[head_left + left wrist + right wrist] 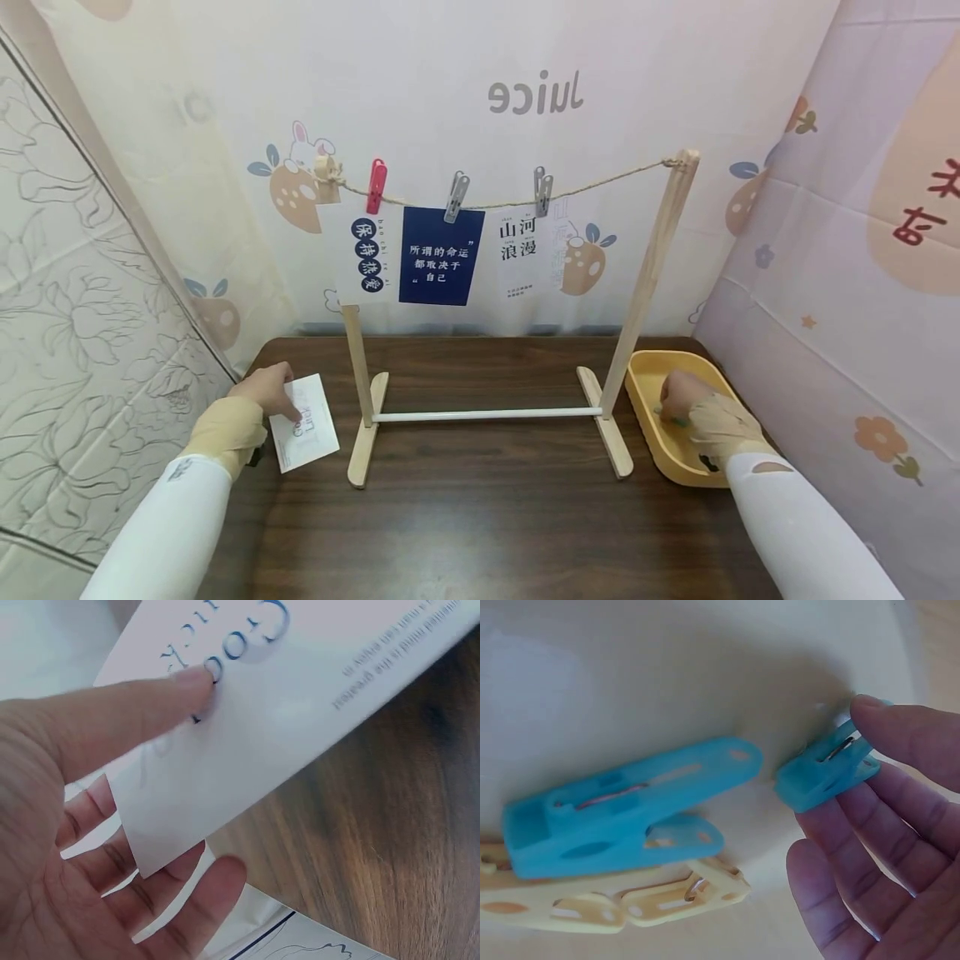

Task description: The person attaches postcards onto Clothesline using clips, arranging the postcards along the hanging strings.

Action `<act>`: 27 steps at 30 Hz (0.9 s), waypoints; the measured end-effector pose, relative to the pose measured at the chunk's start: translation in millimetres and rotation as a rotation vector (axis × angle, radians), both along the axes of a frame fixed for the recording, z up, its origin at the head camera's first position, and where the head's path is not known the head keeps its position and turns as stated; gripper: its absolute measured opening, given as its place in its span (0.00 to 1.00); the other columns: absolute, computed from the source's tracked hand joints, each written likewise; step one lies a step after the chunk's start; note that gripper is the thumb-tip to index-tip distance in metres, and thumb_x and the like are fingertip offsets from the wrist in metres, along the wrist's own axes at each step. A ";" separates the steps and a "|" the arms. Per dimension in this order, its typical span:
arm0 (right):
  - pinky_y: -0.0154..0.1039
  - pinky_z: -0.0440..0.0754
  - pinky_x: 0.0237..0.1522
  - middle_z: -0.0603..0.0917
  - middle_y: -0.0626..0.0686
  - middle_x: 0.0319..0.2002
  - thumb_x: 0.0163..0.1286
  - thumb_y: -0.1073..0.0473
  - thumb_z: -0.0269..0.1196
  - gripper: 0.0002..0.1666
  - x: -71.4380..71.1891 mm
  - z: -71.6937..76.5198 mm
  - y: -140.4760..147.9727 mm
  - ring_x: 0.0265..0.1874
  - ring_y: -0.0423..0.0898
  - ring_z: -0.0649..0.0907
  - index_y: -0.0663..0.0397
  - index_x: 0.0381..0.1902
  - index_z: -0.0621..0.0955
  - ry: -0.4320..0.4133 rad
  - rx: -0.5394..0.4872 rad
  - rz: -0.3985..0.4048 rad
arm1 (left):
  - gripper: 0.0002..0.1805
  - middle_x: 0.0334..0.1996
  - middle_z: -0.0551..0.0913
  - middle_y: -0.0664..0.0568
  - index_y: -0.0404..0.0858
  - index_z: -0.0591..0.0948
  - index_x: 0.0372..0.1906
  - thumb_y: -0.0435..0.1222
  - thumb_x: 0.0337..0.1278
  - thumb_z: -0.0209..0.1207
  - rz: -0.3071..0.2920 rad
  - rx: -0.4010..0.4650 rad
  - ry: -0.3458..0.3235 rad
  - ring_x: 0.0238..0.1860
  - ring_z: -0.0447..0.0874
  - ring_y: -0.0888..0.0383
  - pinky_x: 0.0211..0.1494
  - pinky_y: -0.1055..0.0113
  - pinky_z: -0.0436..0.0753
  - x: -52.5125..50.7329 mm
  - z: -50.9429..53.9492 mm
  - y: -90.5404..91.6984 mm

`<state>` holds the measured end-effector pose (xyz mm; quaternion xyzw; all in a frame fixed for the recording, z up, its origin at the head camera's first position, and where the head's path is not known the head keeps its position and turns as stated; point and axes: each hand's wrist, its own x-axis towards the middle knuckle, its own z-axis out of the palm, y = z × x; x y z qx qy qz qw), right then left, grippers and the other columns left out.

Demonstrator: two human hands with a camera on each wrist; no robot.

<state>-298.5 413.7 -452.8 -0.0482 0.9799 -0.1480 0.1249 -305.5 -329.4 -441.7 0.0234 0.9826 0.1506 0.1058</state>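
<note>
At the table's left side my left hand pinches a white card printed "Good Luck". In the left wrist view the thumb lies across the card's face and the fingers are behind it. My right hand reaches into the yellow tray on the right. There it holds a blue clothespin between thumb and fingers. Beside it in the tray lie another blue clothespin and pale yellow clothespins.
A wooden stand with a right post and white crossbar carries a twine line. A red clothespin and two grey clothespins are on the twine, where a navy card and two white cards hang. Printed curtains surround the table.
</note>
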 end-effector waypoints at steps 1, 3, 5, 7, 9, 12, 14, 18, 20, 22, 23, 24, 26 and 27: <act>0.39 0.78 0.30 0.84 0.53 0.26 0.57 0.67 0.74 0.06 -0.5 -0.7 1.2 0.27 0.47 0.80 0.62 0.27 0.85 -0.006 0.000 -0.004 | 0.40 0.49 0.86 0.31 0.25 0.75 0.56 0.37 0.39 0.84 0.001 0.027 0.006 0.46 0.86 0.39 0.53 0.39 0.85 -0.1 2.2 -0.5; 0.39 0.79 0.31 0.85 0.54 0.27 0.58 0.66 0.74 0.06 -0.8 -0.7 2.9 0.28 0.48 0.81 0.62 0.28 0.85 -0.014 -0.004 -0.013 | 0.36 0.51 0.84 0.27 0.24 0.76 0.54 0.33 0.39 0.82 -0.005 0.073 0.022 0.48 0.85 0.36 0.56 0.38 0.85 0.6 6.9 -1.6; 0.41 0.80 0.32 0.85 0.55 0.29 0.59 0.65 0.73 0.07 -1.7 -0.1 6.2 0.30 0.49 0.81 0.63 0.31 0.85 -0.017 0.000 -0.023 | 0.33 0.53 0.83 0.24 0.24 0.76 0.52 0.30 0.39 0.80 -0.013 0.111 0.035 0.49 0.85 0.36 0.57 0.39 0.85 1.8 10.9 -3.6; 0.44 0.82 0.35 0.87 0.58 0.32 0.61 0.64 0.73 0.09 -1.1 2.5 7.6 0.31 0.51 0.83 0.66 0.34 0.86 -0.011 -0.002 -0.027 | 0.30 0.52 0.83 0.23 0.23 0.77 0.49 0.28 0.39 0.79 -0.028 0.144 0.052 0.47 0.84 0.36 0.55 0.41 0.85 2.7 13.8 -6.6; 0.46 0.83 0.36 0.87 0.58 0.34 0.61 0.63 0.72 0.11 0.6 6.2 7.4 0.32 0.51 0.83 0.68 0.37 0.86 0.008 0.000 -0.030 | 0.28 0.47 0.83 0.26 0.23 0.77 0.48 0.27 0.40 0.77 -0.036 0.178 0.068 0.44 0.83 0.39 0.51 0.46 0.85 3.7 16.1 -10.0; 0.45 0.83 0.36 0.87 0.57 0.32 0.64 0.62 0.72 0.11 4.2 11.4 5.3 0.30 0.49 0.83 0.68 0.36 0.86 0.037 -0.006 -0.024 | 0.24 0.40 0.82 0.33 0.22 0.78 0.46 0.26 0.43 0.75 -0.049 0.224 0.088 0.40 0.82 0.43 0.45 0.55 0.82 5.4 20.0 -13.8; 0.42 0.80 0.33 0.86 0.53 0.27 0.65 0.61 0.71 0.09 6.4 13.7 2.9 0.27 0.47 0.82 0.63 0.32 0.86 0.046 -0.020 -0.027 | 0.22 0.37 0.82 0.36 0.21 0.79 0.45 0.26 0.45 0.75 -0.054 0.235 0.090 0.39 0.81 0.45 0.43 0.58 0.81 6.7 22.9 -14.5; 0.40 0.76 0.29 0.82 0.48 0.19 0.66 0.61 0.71 0.12 7.0 15.2 -0.5 0.21 0.44 0.79 0.56 0.24 0.83 0.103 -0.049 -0.010 | 0.18 0.34 0.85 0.39 0.23 0.81 0.42 0.28 0.49 0.75 -0.051 0.227 0.077 0.36 0.83 0.48 0.40 0.60 0.80 9.1 27.4 -14.1; 0.41 0.76 0.28 0.83 0.49 0.19 0.66 0.61 0.72 0.12 7.2 15.4 -2.1 0.21 0.43 0.79 0.57 0.24 0.83 0.152 -0.055 -0.002 | 0.17 0.34 0.87 0.41 0.24 0.82 0.42 0.30 0.52 0.75 -0.051 0.228 0.067 0.36 0.83 0.50 0.38 0.61 0.79 9.6 27.7 -14.9; 0.44 0.80 0.30 0.87 0.54 0.23 0.64 0.62 0.73 0.10 7.8 16.2 -2.9 0.22 0.45 0.82 0.66 0.31 0.85 0.191 -0.053 0.010 | 0.16 0.34 0.88 0.42 0.25 0.83 0.43 0.31 0.55 0.74 -0.056 0.234 0.056 0.35 0.83 0.51 0.37 0.62 0.79 10.9 28.4 -15.4; 0.45 0.83 0.32 0.88 0.57 0.26 0.64 0.63 0.73 0.13 8.1 16.9 -3.3 0.23 0.46 0.84 0.71 0.36 0.86 0.204 -0.053 0.013 | 0.15 0.35 0.88 0.43 0.25 0.84 0.44 0.31 0.57 0.74 -0.058 0.238 0.050 0.35 0.82 0.52 0.37 0.62 0.79 11.6 28.6 -15.6; 0.47 0.84 0.34 0.89 0.59 0.29 0.64 0.63 0.74 0.16 8.8 17.9 -4.0 0.25 0.47 0.86 0.74 0.41 0.86 0.214 -0.054 0.013 | 0.15 0.35 0.89 0.43 0.26 0.84 0.44 0.32 0.59 0.73 -0.064 0.245 0.047 0.35 0.82 0.52 0.37 0.61 0.79 12.3 28.8 -15.6; 0.51 0.87 0.38 0.90 0.62 0.34 0.62 0.63 0.74 0.23 9.4 19.1 -4.5 0.29 0.49 0.87 0.78 0.49 0.85 0.236 -0.055 0.014 | 0.13 0.35 0.89 0.44 0.27 0.85 0.44 0.33 0.61 0.73 -0.075 0.262 0.048 0.35 0.81 0.53 0.37 0.61 0.78 14.0 29.1 -15.1; 0.52 0.87 0.39 0.90 0.63 0.35 0.62 0.64 0.74 0.23 9.4 19.6 -4.7 0.30 0.51 0.88 0.78 0.49 0.85 0.234 -0.056 0.012 | 0.12 0.35 0.90 0.45 0.28 0.85 0.43 0.33 0.62 0.72 -0.080 0.273 0.052 0.35 0.81 0.54 0.37 0.61 0.78 14.6 29.1 -14.8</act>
